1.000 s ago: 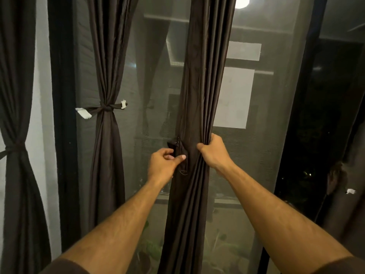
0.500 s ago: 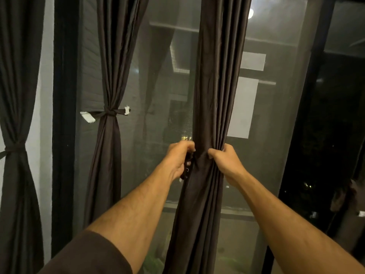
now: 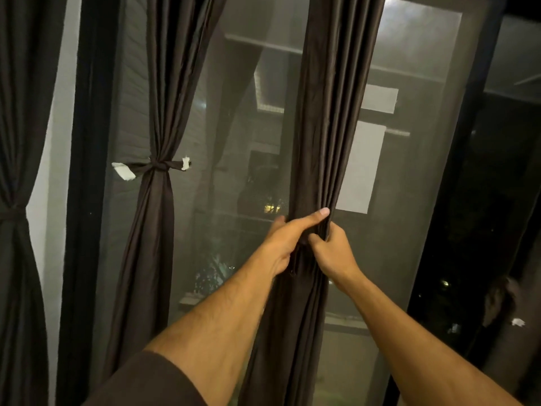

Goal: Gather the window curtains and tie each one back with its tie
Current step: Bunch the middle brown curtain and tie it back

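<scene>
A dark brown curtain hangs bunched in front of the window screen at centre. My left hand wraps across its front, thumb stretched over the folds to the right. My right hand pinches the folds from the right side, touching the left hand. A dark strip, likely the tie, shows just below my left palm; most of it is hidden. To the left, a second curtain is knotted with its tie, white tags at both ends. A third tied curtain hangs at the far left.
Black window frame posts stand between the curtains, another post at the right. Behind the mesh screen lie a lit building and plants. A dark bundled shape with a white tag sits at the far right edge.
My hands have closed together on the centre curtain: the left thumb now reaches across the folds and the right hand meets it. The view has shifted so the curtains sit lower and closer.
</scene>
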Tool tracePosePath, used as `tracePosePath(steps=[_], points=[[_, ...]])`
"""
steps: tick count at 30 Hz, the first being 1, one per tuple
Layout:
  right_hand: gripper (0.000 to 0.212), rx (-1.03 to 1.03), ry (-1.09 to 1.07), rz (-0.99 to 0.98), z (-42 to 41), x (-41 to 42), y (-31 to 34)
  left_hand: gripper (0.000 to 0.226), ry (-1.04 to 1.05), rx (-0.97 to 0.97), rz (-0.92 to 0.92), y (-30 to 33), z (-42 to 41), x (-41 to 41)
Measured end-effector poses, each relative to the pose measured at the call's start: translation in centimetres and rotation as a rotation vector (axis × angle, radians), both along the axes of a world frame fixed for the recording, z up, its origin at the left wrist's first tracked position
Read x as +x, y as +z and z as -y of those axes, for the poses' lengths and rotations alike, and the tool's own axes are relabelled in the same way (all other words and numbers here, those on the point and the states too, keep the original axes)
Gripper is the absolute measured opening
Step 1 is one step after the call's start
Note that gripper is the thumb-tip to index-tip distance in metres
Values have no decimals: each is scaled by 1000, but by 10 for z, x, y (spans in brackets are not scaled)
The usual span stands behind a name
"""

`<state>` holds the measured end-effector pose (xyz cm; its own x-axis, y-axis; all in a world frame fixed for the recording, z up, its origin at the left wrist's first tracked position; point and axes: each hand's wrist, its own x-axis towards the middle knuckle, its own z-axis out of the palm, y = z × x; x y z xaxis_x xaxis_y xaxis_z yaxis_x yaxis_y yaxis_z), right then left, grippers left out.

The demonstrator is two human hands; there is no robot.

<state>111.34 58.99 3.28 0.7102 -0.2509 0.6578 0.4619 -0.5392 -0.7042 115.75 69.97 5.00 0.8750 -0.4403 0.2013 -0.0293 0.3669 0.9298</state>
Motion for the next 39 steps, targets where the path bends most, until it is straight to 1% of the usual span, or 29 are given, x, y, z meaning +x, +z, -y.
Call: tracePosePath(steps=[1, 2, 3, 5, 8, 10, 11, 12, 13, 15, 16, 17, 18, 19, 20, 21, 22, 23, 25, 27, 29, 30, 33, 35, 36, 38, 39], points=[[44, -62, 12, 12, -5, -1, 2, 92, 37, 17, 52, 1, 0, -1], [49, -100, 26, 12, -9, -3, 2, 90, 73, 33, 94, 1, 0, -4], [51, -105, 43, -1, -12, -4, 3, 81, 105, 50, 124, 1, -1, -5], [49, -16, 100, -79, -14, -8, 2, 57, 154, 96, 159, 2, -4, -6], [28, 167, 240, -258, -17, -17, 3, 26, 254, 123, 198, 6, -14, -7], [32, 272, 348, -326, -16, -27, 7, 17, 340, 173, 226, 11, -22, -10], [35, 327, 351, -320, -13, -30, 11, 17, 368, 205, 231, 13, -27, -11], [36, 385, 304, -290, -8, -33, 17, 20, 380, 232, 229, 16, -31, -13], [35, 437, 204, -249, -2, -34, 24, 27, 370, 252, 220, 19, -35, -15], [26, 491, -20, -197, 9, -31, 39, 48, 307, 273, 195, 25, -45, -25], [23, 506, -77, -228, 14, -26, 42, 59, 267, 280, 185, 26, -48, -30], [25, 532, -62, -301, 15, -21, 45, 68, 232, 279, 177, 27, -51, -35], [34, 544, 3, -400, 14, -18, 46, 71, 210, 269, 169, 27, -53, -39], [43, 527, 98, -493, 12, -17, 45, 68, 199, 252, 163, 27, -54, -42], [46, 493, 204, -557, 9, -16, 45, 60, 189, 242, 161, 27, -56, -44], [43, 460, 264, -587, 7, -16, 44, 53, 181, 242, 157, 28, -58, -45], [40, 449, 290, -585, 7, -16, 44, 51, 179, 250, 157, 29, -60, -46], [40, 455, 292, -565, 7, -17, 45, 54, 180, 267, 160, 29, -63, -47], [44, 469, 318, -544, 9, -20, 45, 64, 189, 306, 166, 30, -68, -46], [49, 456, 404, -533, 14, -22, 43, 69, 183, 334, 165, 32, -72, -46], [53, 416, 491, -528, 15, -24, 44, 74, 164, 375, 168, 35, -73, -47], [50, 376, 509, -541, 15, -25, 46, 75, 161, 399, 180, 36, -73, -46], [30, 205, 434, -578, 11, -25, 52, 68, 175, 460, 211, 38, -73, -45], [22, 58, 289, -551, 7, -26, 56, 56, 224, 492, 231, 38, -73, -47], [18, -49, 188, -516, 3, -28, 59, 51, 247, 509, 250, 37, -72, -47], [13, -360, -52, -398, -2, -30, 65, 45, 270, 554, 315, 38, -69, -47], [11, -514, -173, -350, -3, -30, 69, 45, 280, 573, 348, 38, -67, -45]])
